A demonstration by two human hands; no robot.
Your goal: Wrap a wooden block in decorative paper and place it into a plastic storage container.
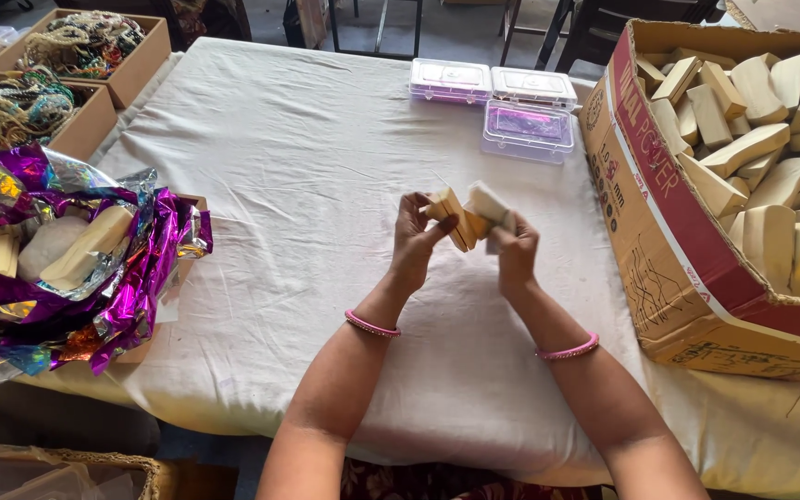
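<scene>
Both forearms lead up to mid-frame, where my left hand (416, 236) and right hand (515, 248) clamp light, stiff wooden blocks (464, 220) by their flat sides above the counter (307, 167).
</scene>
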